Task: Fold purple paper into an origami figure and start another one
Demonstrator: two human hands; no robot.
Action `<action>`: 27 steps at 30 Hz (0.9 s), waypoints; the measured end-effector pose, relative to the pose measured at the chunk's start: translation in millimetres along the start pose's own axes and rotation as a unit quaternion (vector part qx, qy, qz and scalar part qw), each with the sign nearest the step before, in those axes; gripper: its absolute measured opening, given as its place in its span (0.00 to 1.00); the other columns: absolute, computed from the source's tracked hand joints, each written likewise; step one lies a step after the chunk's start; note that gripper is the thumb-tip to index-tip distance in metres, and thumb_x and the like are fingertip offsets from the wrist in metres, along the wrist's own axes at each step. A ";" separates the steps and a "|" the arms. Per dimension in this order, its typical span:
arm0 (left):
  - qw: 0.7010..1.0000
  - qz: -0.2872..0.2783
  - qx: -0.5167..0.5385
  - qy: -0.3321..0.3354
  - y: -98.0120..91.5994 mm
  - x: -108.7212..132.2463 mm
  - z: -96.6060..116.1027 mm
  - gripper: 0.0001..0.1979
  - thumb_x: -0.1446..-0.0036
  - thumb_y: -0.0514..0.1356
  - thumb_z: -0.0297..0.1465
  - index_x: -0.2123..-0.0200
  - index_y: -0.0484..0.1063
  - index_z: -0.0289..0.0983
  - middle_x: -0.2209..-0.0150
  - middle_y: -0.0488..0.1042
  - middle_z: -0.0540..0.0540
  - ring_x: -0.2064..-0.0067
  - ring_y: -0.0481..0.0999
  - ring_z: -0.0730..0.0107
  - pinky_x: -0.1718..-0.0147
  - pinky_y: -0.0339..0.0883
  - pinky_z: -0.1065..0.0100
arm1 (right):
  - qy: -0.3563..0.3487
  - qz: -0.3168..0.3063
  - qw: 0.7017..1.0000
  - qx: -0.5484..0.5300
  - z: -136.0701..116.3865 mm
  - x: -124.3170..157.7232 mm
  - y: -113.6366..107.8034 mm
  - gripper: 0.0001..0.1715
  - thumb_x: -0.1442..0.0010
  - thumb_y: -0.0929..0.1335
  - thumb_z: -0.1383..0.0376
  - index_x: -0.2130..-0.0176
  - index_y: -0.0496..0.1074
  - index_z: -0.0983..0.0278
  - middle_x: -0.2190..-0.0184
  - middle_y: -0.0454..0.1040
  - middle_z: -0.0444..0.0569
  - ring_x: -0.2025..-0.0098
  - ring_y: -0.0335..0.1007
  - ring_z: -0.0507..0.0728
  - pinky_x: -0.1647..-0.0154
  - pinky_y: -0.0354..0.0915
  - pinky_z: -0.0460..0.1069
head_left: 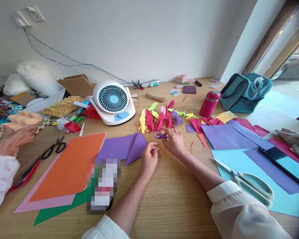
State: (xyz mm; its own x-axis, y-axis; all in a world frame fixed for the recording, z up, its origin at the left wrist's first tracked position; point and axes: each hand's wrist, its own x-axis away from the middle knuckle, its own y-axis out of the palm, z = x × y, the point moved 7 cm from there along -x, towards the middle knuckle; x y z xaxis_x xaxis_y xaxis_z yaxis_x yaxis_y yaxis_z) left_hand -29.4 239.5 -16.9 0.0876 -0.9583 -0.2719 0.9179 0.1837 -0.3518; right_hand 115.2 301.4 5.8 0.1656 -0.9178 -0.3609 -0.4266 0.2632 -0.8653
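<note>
My right hand pinches a small purple origami figure just above the wooden table, in front of a cluster of similar folded figures. My left hand is close by on the left, its fingers loosely bent and slightly apart, with nothing visible in them. Red origami figures, a yellow one and a purple one stand together behind my hands. Beside my left hand lies a purple paper sheet with a folded end.
A white fan stands behind on the left. Open scissors lie on blue paper at right, near a red flask and a teal bag. Orange paper lies left. Another person's hand is at far left.
</note>
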 end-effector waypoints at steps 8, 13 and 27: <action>1.000 0.001 -0.004 0.003 -0.9 -0.4 1.9 0.12 0.42 0.53 0.22 0.56 0.69 0.37 0.65 0.80 0.47 0.63 0.78 0.68 0.59 0.68 0.67 | -0.031 0.025 0.999 -0.016 5.4 -4.4 3.5 0.30 0.41 0.69 0.62 0.40 0.66 0.63 0.53 0.79 0.54 0.47 0.67 0.65 0.47 0.55 0.57; 1.000 0.011 -0.001 0.012 -3.7 0.3 2.9 0.12 0.42 0.53 0.22 0.56 0.68 0.37 0.65 0.80 0.47 0.63 0.78 0.68 0.59 0.68 0.67 | -0.020 0.066 0.997 -0.042 14.5 -4.2 -14.5 0.24 0.39 0.68 0.60 0.44 0.69 0.62 0.52 0.79 0.55 0.48 0.69 0.66 0.48 0.58 0.59; 0.989 -0.077 -0.047 0.116 15.0 21.5 29.2 0.08 0.39 0.54 0.25 0.63 0.72 0.39 0.64 0.79 0.46 0.60 0.78 0.66 0.58 0.68 0.66 | -0.045 0.272 0.868 -0.413 -12.0 47.8 -200.8 0.07 0.34 0.67 0.61 0.60 0.75 0.59 0.70 0.75 0.45 0.67 0.74 0.54 0.64 0.70 0.52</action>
State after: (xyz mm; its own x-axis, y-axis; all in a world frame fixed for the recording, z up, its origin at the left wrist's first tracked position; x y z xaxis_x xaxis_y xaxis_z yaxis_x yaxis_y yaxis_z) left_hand -2.5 215.3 -1.9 -0.1512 -0.9027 -0.4028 0.8727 0.0694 -0.4833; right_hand 198.0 201.2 166.5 -0.2075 -0.6880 -0.6954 -0.9491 0.3139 -0.0273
